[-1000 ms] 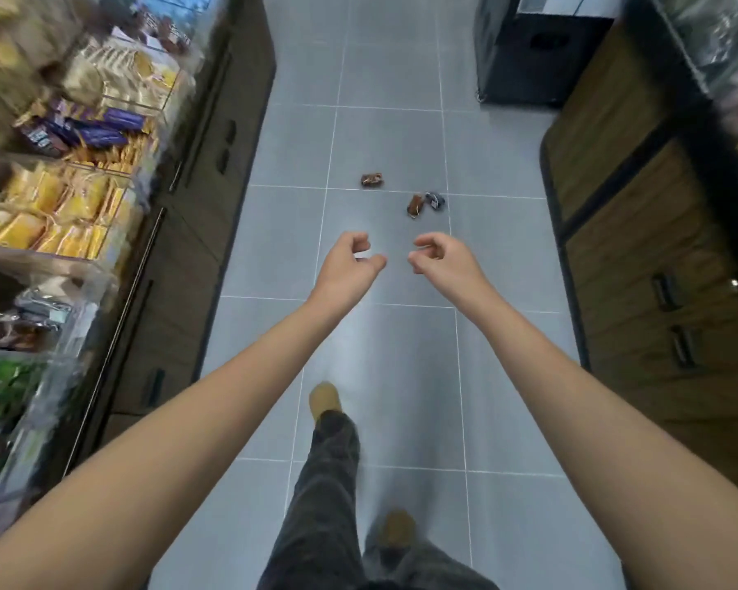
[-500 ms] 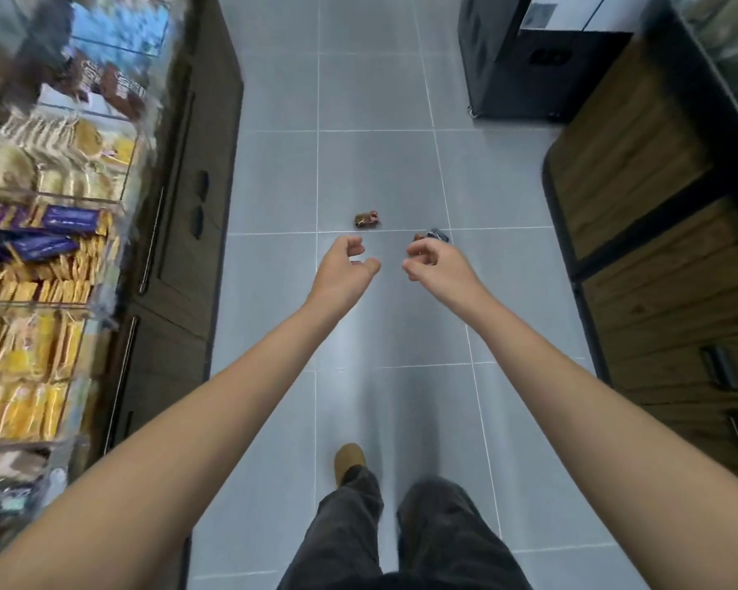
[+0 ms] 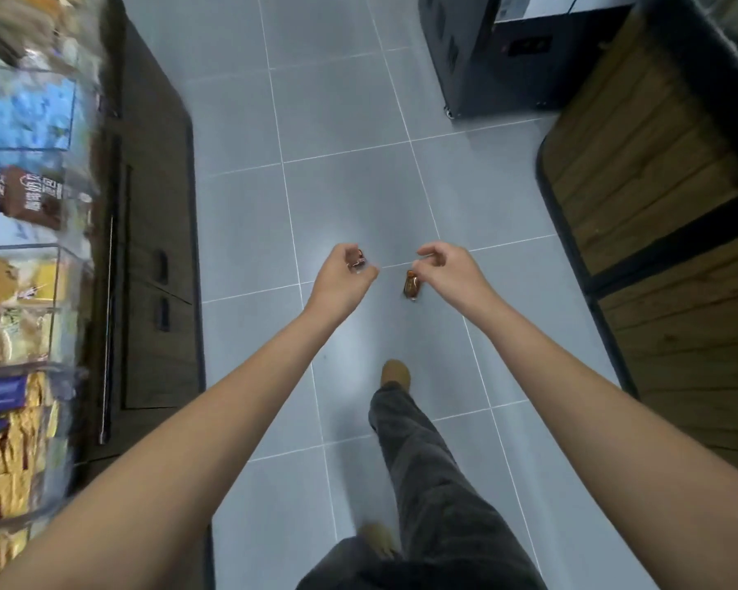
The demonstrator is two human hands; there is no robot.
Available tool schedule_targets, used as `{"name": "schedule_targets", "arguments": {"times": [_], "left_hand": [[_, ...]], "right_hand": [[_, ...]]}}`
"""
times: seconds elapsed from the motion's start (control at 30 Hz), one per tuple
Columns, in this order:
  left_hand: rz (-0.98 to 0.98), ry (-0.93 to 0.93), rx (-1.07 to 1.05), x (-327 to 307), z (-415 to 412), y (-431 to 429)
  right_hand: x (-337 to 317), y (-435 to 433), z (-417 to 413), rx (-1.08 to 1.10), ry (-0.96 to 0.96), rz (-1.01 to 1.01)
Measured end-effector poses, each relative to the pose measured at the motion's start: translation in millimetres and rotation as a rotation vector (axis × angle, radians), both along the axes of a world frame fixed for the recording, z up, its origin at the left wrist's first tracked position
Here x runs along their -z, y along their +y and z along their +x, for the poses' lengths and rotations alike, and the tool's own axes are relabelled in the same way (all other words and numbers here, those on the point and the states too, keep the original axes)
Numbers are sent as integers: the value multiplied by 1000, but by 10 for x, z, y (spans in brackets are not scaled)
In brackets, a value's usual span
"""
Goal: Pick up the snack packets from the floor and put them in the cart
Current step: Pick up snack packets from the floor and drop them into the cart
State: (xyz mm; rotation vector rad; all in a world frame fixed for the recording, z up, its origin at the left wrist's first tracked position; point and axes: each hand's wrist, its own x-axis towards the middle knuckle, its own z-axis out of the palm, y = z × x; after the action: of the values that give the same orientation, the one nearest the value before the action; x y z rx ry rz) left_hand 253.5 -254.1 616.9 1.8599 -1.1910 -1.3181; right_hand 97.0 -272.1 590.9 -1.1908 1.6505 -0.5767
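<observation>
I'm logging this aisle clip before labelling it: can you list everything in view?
small brown snack packets: two, brown, on the floor, mid-aisle
grey tiled floor: one, grey, along the aisle
clear shelves of packaged snacks: one rack, yellow, blue and brown packs, left edge
dark wooden cabinet: one, dark brown, beside the shelves
wood-panelled counter: one, brown with black trim, right
black boxy unit: one, black, top right
tan shoes: two, tan, lower centre
dark grey trousers: one pair, bottom centre
left hand: one, loosely curled, empty, centre
right hand: one, loosely curled, empty, centre
</observation>
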Motion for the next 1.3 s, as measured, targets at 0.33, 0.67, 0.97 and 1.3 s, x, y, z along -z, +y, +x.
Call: {"name": "schedule_targets", "arguments": {"times": [0.33, 0.67, 0.97, 1.3], "left_hand": [[163, -73, 90, 602, 35, -1724], [223, -308, 266, 2166, 146, -2941], [311, -459, 444, 4655, 251, -3543], [205, -757, 618, 6991, 395, -3718]], "right_hand": [[500, -1662, -99, 88, 44, 180], [1868, -2493, -7, 385, 92, 271], [4114, -2853, 207, 469, 181, 423], [6493, -2759, 161, 534, 416, 507]]}}
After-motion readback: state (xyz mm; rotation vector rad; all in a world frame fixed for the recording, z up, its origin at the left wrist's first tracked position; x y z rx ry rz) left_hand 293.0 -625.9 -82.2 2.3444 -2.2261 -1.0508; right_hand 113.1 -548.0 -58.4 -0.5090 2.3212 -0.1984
